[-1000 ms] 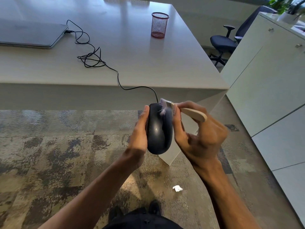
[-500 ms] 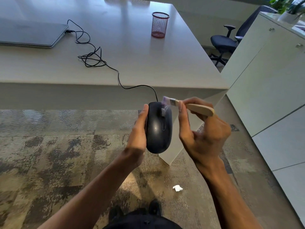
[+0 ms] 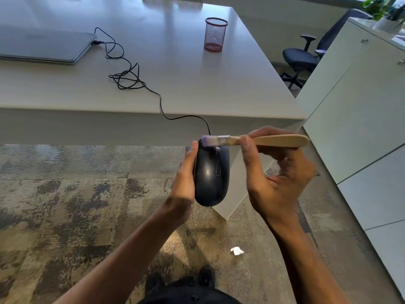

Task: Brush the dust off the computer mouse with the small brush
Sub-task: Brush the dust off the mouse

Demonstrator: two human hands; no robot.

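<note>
Two hands work: left hand (image 3: 184, 185) grips black mouse (image 3: 211, 174), fingers hidden; right hand (image 3: 278, 172) pinches brush (image 3: 258, 140), blurred bristles at mouse's twelve o'clock.

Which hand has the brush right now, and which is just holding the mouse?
The right hand pinches the small brush by its wooden handle, bristles on the far end of the mouse. The left hand only grips the mouse's side.

1. left hand (image 3: 184, 185) reaches up from the lower left – forearm bare, thumb stretched straight up, its grip closed round a dark object.
2. right hand (image 3: 278, 178) is raised beside it, palm turned inward, thumb and fingertips (image 3: 245, 142) pinched on a thin handle – forearm bare.
</note>
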